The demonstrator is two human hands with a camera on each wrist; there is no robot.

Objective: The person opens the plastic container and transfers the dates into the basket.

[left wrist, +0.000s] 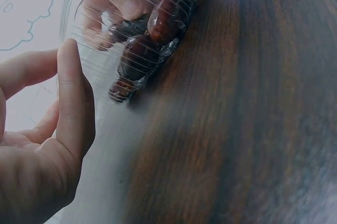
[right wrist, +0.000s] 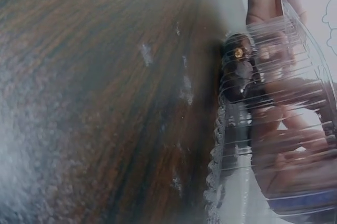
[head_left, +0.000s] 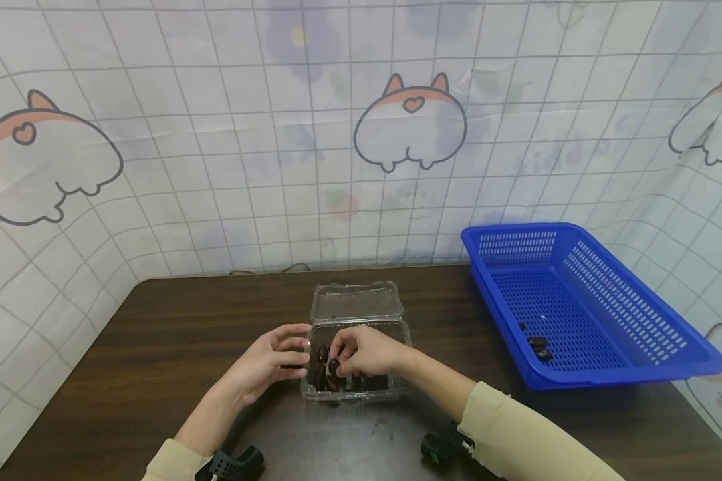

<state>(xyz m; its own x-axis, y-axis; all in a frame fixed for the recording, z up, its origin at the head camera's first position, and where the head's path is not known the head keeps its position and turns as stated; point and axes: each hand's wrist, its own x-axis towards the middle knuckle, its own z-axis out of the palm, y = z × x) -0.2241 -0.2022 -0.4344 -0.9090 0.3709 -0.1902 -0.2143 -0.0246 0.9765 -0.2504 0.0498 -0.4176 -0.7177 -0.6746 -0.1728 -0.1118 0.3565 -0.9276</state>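
A clear plastic clamshell box point(head_left: 356, 396) stands on the table with its lid point(head_left: 357, 302) tipped back. Several dark brown dates point(head_left: 321, 377) lie in its left part; through the ribbed wall they look glossy, as with one date point(left wrist: 138, 55) in the left wrist view. My right hand point(head_left: 367, 351) reaches into the box and pinches a date point(head_left: 334, 367) between thumb and fingers. Beside the box's left wall my left hand point(head_left: 271, 361) has its fingers spread, fingertips right at the plastic. In the right wrist view, the wall partly blurs the right hand point(right wrist: 295, 145).
To the right a blue perforated basket point(head_left: 602, 374) holds a few dark dates point(head_left: 540, 347) near its left side. The brown wooden table point(head_left: 174, 347) meets a wall covering point(head_left: 216, 200) with a grid and cartoon print at the back. Each wrist wears a black camera.
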